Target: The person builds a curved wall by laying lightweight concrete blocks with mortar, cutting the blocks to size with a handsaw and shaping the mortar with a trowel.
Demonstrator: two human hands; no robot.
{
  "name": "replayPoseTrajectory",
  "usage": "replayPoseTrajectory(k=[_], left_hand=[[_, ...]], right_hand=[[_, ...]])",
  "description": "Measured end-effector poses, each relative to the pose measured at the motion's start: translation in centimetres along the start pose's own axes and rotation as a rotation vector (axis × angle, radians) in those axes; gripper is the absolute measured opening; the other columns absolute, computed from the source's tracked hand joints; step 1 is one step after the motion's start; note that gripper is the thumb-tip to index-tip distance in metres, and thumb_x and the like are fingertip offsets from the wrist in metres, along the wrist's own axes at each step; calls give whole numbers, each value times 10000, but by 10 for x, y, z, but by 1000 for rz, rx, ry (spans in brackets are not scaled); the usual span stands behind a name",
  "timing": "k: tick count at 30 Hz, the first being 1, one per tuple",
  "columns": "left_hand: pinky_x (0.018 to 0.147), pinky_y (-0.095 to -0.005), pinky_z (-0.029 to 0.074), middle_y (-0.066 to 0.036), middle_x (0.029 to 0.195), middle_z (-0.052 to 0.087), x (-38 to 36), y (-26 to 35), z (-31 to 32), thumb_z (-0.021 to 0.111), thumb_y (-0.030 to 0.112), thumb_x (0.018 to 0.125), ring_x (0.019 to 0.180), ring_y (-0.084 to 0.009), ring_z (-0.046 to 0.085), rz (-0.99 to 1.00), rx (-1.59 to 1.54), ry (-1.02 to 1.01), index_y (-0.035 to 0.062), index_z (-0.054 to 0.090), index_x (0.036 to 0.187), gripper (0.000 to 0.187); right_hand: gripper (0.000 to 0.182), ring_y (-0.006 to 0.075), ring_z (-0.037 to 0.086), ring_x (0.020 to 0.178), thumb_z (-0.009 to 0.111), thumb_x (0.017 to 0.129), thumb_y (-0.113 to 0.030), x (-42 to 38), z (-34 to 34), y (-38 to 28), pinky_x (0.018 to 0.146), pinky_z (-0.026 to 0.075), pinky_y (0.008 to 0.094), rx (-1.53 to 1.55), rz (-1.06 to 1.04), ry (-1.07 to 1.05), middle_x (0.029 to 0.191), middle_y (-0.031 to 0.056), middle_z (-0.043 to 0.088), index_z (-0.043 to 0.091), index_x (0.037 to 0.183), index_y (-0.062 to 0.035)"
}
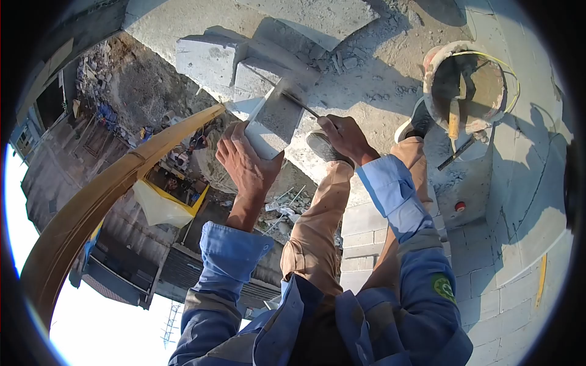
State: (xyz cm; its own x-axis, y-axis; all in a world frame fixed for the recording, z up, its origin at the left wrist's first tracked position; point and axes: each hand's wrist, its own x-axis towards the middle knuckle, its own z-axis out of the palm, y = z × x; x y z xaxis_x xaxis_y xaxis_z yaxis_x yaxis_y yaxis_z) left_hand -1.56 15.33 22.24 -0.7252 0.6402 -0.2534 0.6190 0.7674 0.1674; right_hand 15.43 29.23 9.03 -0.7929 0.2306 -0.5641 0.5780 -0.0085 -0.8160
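My left hand [247,157] grips the near left side of a pale grey block [271,131], its fingers reaching along the side. My right hand [349,139] is closed around a thin, dark metal hand tool [299,102]. The tool's far end lies over the upper end of the block, where the view is smeared with dust or motion. The tool's grip is hidden in my fist. More pale blocks [207,61] lie just beyond the block, on the dusty ledge.
A mortar-crusted bucket [430,79] with a wooden-handled trowel [453,122] stands at right, by my shoe [418,119]. A bamboo pole [131,165] slants past my left side. Beyond the ledge, the ground drops to rubble [137,73]. A block wall [519,171] runs along the right.
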Motion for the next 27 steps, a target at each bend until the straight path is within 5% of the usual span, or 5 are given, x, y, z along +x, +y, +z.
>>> replayPoseTrajectory(k=[3, 7, 11, 14, 27], left_hand=[[998, -516, 333, -177, 1262, 512, 8, 1, 3, 912, 317, 552, 1157, -388, 481, 2, 15, 38, 64, 431, 1345, 962], [992, -512, 334, -179, 1249, 513, 5, 2, 3, 913, 335, 567, 1147, -388, 482, 6, 7, 42, 67, 428, 1346, 956], [989, -508, 340, -179, 1248, 512, 11, 2, 4, 923, 362, 571, 1148, -386, 485, 9, 50, 41, 76, 422, 1348, 968], [978, -515, 341, -175, 1249, 512, 4, 2, 3, 927, 382, 579, 1152, -382, 489, 29, 28, 57, 75, 420, 1349, 971], [996, -514, 362, -196, 1210, 513, 4, 6, -2, 895, 294, 605, 1152, -398, 489, -1, 83, 25, 21, 423, 1354, 927]], right_hand=[[660, 340, 589, 602, 470, 989, -607, 9, -12, -16, 603, 450, 435, 24, 172, -29, 643, 184, 590, 628, 814, 9], [660, 328, 584, 587, 477, 994, -609, -2, -3, -8, 595, 444, 436, -3, -224, 70, 630, 174, 586, 628, 794, 2], [702, 356, 659, 668, 392, 997, -665, 12, -15, -13, 642, 489, 469, 15, 218, -79, 688, 181, 649, 688, 863, -42], [659, 388, 654, 695, 407, 1000, -640, -4, -1, -2, 676, 493, 505, -17, -71, -56, 709, 201, 655, 699, 892, -59], [688, 351, 601, 625, 434, 980, -671, 10, -16, 5, 623, 463, 442, -97, 105, -96, 691, 202, 624, 677, 902, -32]])
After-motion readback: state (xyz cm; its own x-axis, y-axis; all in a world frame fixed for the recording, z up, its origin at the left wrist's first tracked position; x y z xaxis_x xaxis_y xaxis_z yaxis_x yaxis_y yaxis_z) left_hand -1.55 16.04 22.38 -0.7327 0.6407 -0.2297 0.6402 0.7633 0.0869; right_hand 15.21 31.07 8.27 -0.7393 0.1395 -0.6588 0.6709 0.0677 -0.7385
